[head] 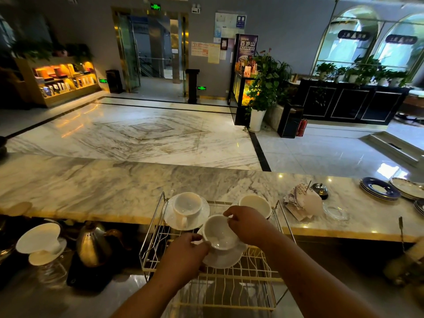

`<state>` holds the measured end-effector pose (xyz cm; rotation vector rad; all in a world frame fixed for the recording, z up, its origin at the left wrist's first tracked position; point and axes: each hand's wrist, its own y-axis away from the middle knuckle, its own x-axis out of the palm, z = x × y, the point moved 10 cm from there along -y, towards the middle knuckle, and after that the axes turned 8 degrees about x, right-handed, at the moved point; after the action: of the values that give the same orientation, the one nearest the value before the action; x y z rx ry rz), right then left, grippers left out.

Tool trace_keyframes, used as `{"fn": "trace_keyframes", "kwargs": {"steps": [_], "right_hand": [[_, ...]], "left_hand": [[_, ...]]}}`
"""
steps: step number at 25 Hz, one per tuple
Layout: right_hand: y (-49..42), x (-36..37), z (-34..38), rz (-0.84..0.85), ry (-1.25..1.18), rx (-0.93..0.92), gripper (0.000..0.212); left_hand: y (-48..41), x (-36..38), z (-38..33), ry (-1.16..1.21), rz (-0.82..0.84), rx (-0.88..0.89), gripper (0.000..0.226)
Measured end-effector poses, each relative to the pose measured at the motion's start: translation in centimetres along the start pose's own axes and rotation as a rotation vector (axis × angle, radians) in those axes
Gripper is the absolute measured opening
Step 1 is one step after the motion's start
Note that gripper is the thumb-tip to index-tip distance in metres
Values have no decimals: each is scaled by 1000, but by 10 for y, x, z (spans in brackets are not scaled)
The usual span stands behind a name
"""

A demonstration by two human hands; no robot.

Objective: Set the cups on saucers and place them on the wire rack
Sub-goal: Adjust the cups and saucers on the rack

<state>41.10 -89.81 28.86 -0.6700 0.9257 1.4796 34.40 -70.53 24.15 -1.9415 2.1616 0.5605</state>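
Observation:
A white cup [219, 232] sits on a white saucer [226, 258] above the middle of the wire rack [213, 288]. My left hand [183, 255] grips the saucer's left edge, thumb near the cup's side. My right hand [246, 223] pinches the cup's far right rim. At the rack's back left stands another white cup [187, 207] on its saucer [202, 216]. A third cup [255, 204] sits at the back right, partly hidden by my right hand.
The marble counter [103, 189] runs behind the rack. On it at right lie crumpled receipts [298, 200], a service bell [320, 190], a glass dish [336, 212] and stacked plates [379, 188]. A metal kettle [94, 244] and a dripper on a glass jug [41, 242] stand at left.

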Motion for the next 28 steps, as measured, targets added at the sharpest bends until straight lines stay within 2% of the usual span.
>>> {"fn": "trace_keyframes", "kwargs": {"steps": [3,7,10,13,17,23,28], "right_hand": [[5,-2,-15,-16,-90,48,26],[16,1,-32,-61,-141,126,5],[22,6,-43,-90,-161,203,12],[29,20,-51,13,-289,288,7],[37,34,-50,131,-431,325,21],[46,40,-45,159,-567,358,9],[48,39,-45,133,-591,324,12]], "left_hand": [[-11,-3,-5,-101,16,41,45],[-25,1,-17,-241,40,76,40],[-35,8,-28,-303,62,98,38],[-39,8,-28,-285,59,96,38],[-39,5,-16,-323,69,76,38],[-42,7,-12,-290,87,78,33],[-40,8,-6,-271,71,96,30]]}}
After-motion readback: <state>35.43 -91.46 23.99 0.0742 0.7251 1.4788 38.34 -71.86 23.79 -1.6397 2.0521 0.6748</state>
